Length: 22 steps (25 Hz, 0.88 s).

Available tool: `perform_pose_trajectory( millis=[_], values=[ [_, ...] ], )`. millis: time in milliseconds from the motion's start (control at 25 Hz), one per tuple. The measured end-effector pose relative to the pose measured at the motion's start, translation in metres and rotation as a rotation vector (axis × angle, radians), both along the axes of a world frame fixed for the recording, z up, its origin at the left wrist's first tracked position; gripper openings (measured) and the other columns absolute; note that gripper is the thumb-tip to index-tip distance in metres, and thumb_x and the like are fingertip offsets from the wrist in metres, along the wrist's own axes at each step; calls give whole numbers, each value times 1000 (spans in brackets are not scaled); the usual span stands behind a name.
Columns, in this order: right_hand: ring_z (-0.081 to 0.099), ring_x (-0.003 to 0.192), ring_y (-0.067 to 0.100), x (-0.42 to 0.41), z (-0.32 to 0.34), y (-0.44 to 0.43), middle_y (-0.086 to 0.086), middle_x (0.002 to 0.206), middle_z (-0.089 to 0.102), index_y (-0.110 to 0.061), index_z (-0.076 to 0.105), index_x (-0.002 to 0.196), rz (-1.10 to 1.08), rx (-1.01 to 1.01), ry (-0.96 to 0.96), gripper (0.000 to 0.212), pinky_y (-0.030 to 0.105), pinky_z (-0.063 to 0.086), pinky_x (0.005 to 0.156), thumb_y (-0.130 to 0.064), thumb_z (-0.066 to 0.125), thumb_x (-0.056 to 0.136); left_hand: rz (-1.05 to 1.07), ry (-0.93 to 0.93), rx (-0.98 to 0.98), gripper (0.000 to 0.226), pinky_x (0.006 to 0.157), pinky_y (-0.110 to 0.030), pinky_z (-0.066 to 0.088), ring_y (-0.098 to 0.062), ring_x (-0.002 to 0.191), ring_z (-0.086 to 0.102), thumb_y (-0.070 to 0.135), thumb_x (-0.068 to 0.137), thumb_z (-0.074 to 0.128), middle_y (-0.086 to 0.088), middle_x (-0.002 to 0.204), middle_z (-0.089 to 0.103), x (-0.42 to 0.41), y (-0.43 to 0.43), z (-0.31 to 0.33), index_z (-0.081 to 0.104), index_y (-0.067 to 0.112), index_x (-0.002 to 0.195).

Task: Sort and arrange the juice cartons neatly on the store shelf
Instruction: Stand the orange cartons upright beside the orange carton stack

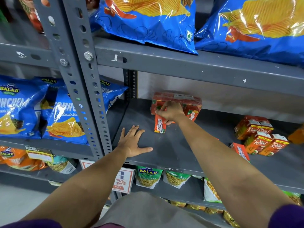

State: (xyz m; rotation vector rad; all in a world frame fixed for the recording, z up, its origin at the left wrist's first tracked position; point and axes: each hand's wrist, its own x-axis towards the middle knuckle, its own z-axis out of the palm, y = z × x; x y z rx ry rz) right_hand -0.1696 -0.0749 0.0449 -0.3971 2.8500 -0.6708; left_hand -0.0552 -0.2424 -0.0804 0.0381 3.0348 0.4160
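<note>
**Grey steel racking, juice-carton bay**

Grey slotted-steel store shelf point(166, 150) fills the head view; we log the middle board as the working surface.

Left hand point(131, 143): lies flat on the board near its front edge, palm down, fingers straight and spread, holding nothing.

Right hand point(171, 111): reaches to the back of the same board. Its fingers curl round the upper end of a single carton point(159, 125), an orange-red one with its lower end on the board. We read this as a grip, though the hand hides the carton's top.

Just behind that carton, touching or nearly touching it, sits a wrapped pack point(178, 97) of similar red cartons against the back wall. We cannot count them through the film.

Further right on the same board, well apart from the pack, we see a loose group of Real cartons point(261, 137) lying tilted and unaligned. One stray carton point(240, 150) lies nearer the front edge, partly behind the right forearm.

Surroundings:
- Large blue crisp bags point(148, 22) on the board above.
- Balaji crisp bags point(21, 109) in the bay to the left, beyond the perforated upright point(82, 83).
- Green Ratlami Sev packets point(148, 176) on the board below, beside a discount sign point(122, 180).
</note>
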Motion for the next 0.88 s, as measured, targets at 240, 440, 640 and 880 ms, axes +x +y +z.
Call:
perform_pose_trajectory(
  millis=[240,440,640,880],
  values=[
    [72,59,16,4,7,-4,5,80,75,-17,71,90,40,45,3,36,32,61,68,-51,61,82,0,5,0,104,116,-51,-13,-13,147,-4,90,62,35,4,160,5,0,0,-1,18,33,146],
    [69,72,20,8,8,-7,1,96,73,-22,71,95,121,169,112,36,27,54,74,-53,58,83,0,0,2,104,115,-51,-14,-14,147,-5,90,62,35,4,160,4,0,0,0,17,33,146],
    [62,98,22,10,7,-11,-1,110,70,-22,73,96,164,155,144,27,25,42,71,-42,63,81,-3,3,7,104,115,-52,-14,-14,147,-5,91,61,35,4,160,4,0,-1,-1,17,33,146],
    [53,115,28,9,6,-9,9,128,58,-11,59,121,190,177,135,50,30,43,85,-32,67,76,0,-1,11,104,115,-51,-14,-14,147,-5,90,61,36,3,160,5,-1,-1,-1,18,33,145]
  ],
)
